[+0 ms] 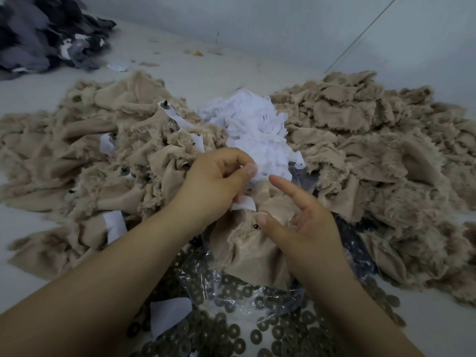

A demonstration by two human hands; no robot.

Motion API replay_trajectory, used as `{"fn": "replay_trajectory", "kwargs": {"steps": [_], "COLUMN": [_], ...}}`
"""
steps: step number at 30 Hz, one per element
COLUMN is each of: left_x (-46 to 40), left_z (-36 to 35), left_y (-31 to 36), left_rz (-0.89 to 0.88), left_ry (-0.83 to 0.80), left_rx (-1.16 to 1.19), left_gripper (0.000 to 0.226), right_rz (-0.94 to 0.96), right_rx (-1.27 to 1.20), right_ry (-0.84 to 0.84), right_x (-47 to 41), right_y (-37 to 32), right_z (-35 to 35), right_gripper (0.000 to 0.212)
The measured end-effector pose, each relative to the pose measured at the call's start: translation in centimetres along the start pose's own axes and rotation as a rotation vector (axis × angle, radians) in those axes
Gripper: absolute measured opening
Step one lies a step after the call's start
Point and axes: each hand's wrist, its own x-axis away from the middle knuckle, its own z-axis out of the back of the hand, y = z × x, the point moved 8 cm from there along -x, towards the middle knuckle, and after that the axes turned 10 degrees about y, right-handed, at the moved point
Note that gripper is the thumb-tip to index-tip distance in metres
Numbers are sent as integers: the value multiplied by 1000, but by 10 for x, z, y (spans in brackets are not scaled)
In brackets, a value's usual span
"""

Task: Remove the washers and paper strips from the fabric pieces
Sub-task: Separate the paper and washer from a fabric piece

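Two hands work over one tan fabric piece [253, 251] lying just below the fingers. The left hand [213, 186] pinches a white paper strip [243, 203] between curled fingers [251, 170] and thumb, the strip hanging under the fingertips. The right hand [306, 220] is spread loosely, forefinger pointing up-left, thumb tip pressing the cloth right beside a small dark red stud [256, 226].

Paper this thin will likely tear if jerked, so a grip close to where it meets the cloth seems safer. The fabric is soft, furry at its edges and limp; it probably needs pinning flat, as the thumb does now.

Many loose washers [233, 331] lie nearer the wrists, on and around a clear plastic bag [206, 284]; small, flat and stiff, they look best taken by the rim. Beyond the fingertips sits a heap of white paper [257, 127], with fabric piles [373, 140] to either side on the counter [23, 264].
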Motion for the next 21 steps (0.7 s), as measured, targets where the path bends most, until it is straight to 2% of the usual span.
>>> {"fn": "replay_trajectory", "kwargs": {"steps": [5,7,10,13,16,21], "left_x": [8,10,10,8,1,1], "left_z": [-18,-22,-26,-29,-27,-26], "left_y": [10,14,20,25,24,18], "left_rz": [-115,-172,-225,-280,-304,-286], "left_ry": [-206,-245,-316,-405,-447,-486], "left_rx": [-124,-174,-235,-333,-488,-519], "left_gripper": [9,8,6,18,28,32], "right_rz": [156,158,113,63,93,82], "right_rx": [148,144,127,70,85,21], "right_ry": [10,61,149,155,153,210], "right_x": [1,1,-1,-4,-2,-5], "right_y": [-15,-14,-9,-2,-4,1], "right_z": [2,4,11,14,14,19], "right_gripper": [73,63,33,12,16,16]}}
